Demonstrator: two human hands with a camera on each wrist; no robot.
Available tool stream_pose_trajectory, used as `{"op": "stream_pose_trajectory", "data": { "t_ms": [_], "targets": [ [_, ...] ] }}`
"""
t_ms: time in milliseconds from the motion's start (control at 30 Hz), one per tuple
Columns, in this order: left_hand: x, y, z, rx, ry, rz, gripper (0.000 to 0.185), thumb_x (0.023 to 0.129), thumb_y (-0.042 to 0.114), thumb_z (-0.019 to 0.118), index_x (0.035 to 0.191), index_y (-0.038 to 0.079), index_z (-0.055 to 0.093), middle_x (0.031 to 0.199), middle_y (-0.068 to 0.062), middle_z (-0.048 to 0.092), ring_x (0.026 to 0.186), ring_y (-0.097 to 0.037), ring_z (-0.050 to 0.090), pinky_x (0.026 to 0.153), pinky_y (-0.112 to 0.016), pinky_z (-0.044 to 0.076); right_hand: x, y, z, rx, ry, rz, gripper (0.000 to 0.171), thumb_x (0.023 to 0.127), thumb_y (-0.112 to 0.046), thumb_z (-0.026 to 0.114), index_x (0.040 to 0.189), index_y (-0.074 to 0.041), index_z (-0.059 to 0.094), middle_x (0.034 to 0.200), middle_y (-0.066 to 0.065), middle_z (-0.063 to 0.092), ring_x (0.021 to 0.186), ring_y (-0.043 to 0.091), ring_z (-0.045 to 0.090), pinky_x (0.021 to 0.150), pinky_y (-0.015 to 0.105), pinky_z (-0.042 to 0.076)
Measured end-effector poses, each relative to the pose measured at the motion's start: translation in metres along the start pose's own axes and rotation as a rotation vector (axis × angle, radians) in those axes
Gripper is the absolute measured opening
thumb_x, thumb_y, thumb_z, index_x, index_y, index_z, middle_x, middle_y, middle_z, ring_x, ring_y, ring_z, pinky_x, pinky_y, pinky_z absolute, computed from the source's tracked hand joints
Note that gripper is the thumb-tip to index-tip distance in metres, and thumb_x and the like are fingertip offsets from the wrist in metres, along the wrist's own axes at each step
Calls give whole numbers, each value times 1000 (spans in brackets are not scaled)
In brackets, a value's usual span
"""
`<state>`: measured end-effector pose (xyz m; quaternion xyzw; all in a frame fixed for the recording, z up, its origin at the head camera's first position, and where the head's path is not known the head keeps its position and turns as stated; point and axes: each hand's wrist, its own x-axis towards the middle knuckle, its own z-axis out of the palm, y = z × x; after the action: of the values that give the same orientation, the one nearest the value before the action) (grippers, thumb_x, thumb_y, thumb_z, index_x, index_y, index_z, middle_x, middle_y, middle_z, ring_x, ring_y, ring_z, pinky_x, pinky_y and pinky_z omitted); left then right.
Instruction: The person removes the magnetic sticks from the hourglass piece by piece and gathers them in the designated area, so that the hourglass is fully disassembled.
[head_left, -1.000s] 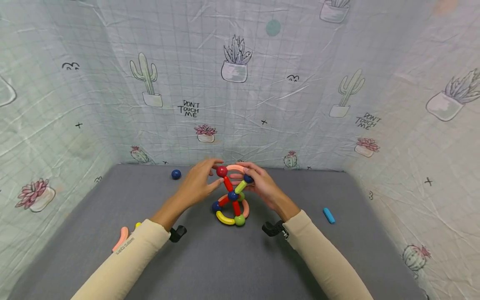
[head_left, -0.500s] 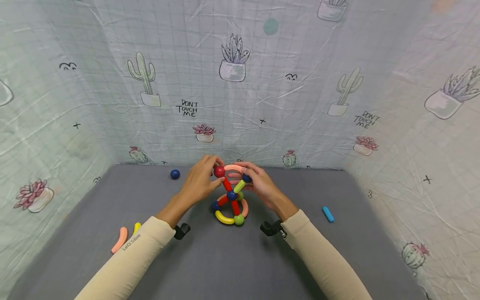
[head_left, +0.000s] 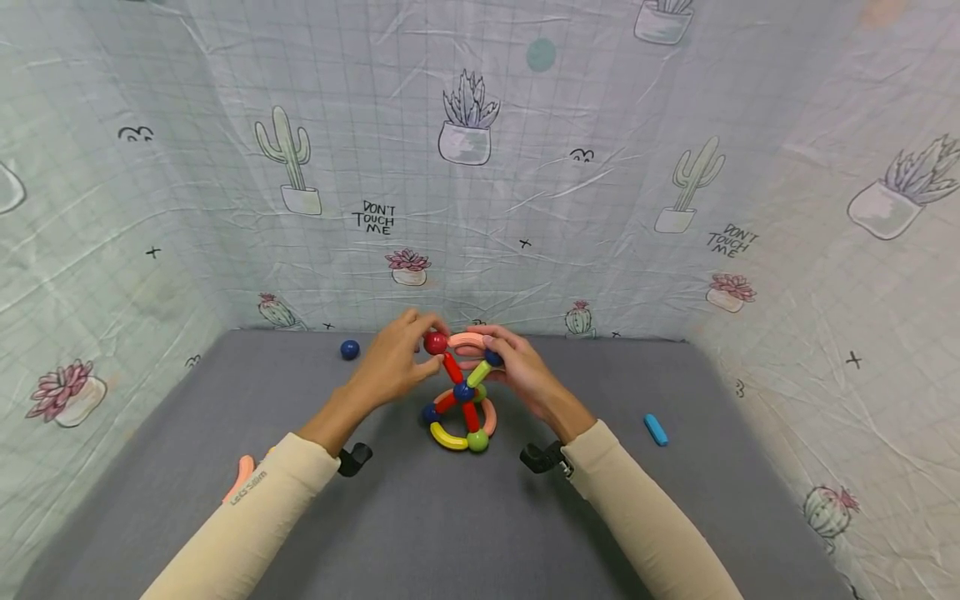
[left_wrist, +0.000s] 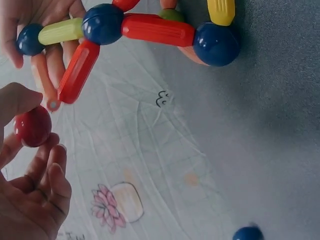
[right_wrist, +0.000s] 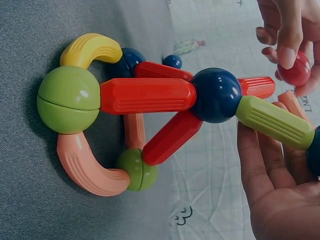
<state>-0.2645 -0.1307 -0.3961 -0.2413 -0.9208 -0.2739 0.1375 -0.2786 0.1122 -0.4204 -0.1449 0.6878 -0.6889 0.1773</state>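
The left hand [head_left: 393, 362] pinches a red ball [head_left: 436, 342] between thumb and fingers, just apart from the free ends of the upper red rod [left_wrist: 78, 72] and the peach curved rod [head_left: 467, 340]. The right hand [head_left: 531, 379] grips the navy ball [left_wrist: 30, 39] at the outer end of the yellow-green rod [right_wrist: 275, 122]. Between the hands, the ball-and-rod structure [head_left: 463, 390] stands on the grey tabletop [head_left: 450, 533], its base ring [right_wrist: 90, 167] resting on the surface.

Room before the structure [head_left: 463, 391], cloth wall [head_left: 480, 200] behind
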Motion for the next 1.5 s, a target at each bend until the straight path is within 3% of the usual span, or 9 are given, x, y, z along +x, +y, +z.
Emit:
{"op": "stream_pose_trajectory", "data": {
  "t_ms": [200, 433, 633, 900, 1067, 1233, 1400, 1500],
  "targets": [
    [-9, -24, -14, -26, 59, -79, 39, 95, 21, 82, 131, 16, 68, 123, -9, 69, 93, -25, 61, 74, -36, 50, -1, -1, 2, 6, 5, -3, 39, 116, -33, 42, 149, -18, 58, 144, 11, 69, 138, 27, 64, 107, 44, 54],
    [-18, -78, -28, -32, 109, -201, 44, 92, 11, 83, 132, 6, 67, 121, -16, 73, 94, -33, 66, 77, -40, 48, -1, 0, 0, -3, 6, -5, 38, 116, -32, 42, 147, -17, 58, 145, 13, 68, 140, 29, 63, 105, 41, 55],
    [-28, -126, -35, 3, 71, -312, 40, 92, 11, 83, 129, 5, 67, 123, -20, 72, 103, -38, 66, 84, -48, 50, -1, 0, -1, -4, 2, -7, 39, 116, -32, 41, 147, -16, 58, 145, 14, 68, 139, 29, 63, 106, 41, 55],
    [-34, -171, -39, 84, -9, -377, 38, 91, 11, 83, 125, 1, 69, 118, -28, 69, 103, -43, 64, 89, -58, 50, -2, 0, -1, -14, 1, -6, 38, 116, -33, 41, 146, -17, 58, 145, 12, 68, 138, 26, 64, 108, 43, 54],
    [-37, -188, -37, 119, -77, -424, 38, 92, 12, 82, 125, -1, 69, 117, -27, 73, 110, -46, 65, 93, -61, 50, -2, 1, -1, -25, -1, -8, 38, 116, -33, 40, 146, -18, 58, 147, 16, 66, 138, 27, 63, 106, 42, 54],
    [-41, -196, -33, 126, -98, -444, 37, 91, 11, 80, 124, 0, 69, 118, -26, 74, 111, -47, 66, 93, -62, 49, -3, 2, 0, -19, -5, -11, 38, 116, -33, 40, 146, -17, 58, 149, 19, 63, 139, 30, 63, 105, 41, 54],
    [-42, -197, -29, 139, -78, -456, 41, 92, 14, 79, 129, 2, 66, 119, -26, 73, 112, -48, 64, 91, -63, 49, -2, 2, 1, -12, -12, -17, 39, 116, -34, 41, 147, -17, 58, 150, 19, 63, 144, 37, 57, 104, 40, 55],
    [-38, -190, -28, 165, -27, -420, 46, 93, 18, 78, 134, 3, 64, 121, -29, 70, 115, -52, 59, 94, -65, 47, -2, 1, 1, -7, -7, -18, 39, 116, -34, 41, 146, -17, 58, 148, 17, 65, 145, 40, 55, 103, 39, 55]
  ]
}}
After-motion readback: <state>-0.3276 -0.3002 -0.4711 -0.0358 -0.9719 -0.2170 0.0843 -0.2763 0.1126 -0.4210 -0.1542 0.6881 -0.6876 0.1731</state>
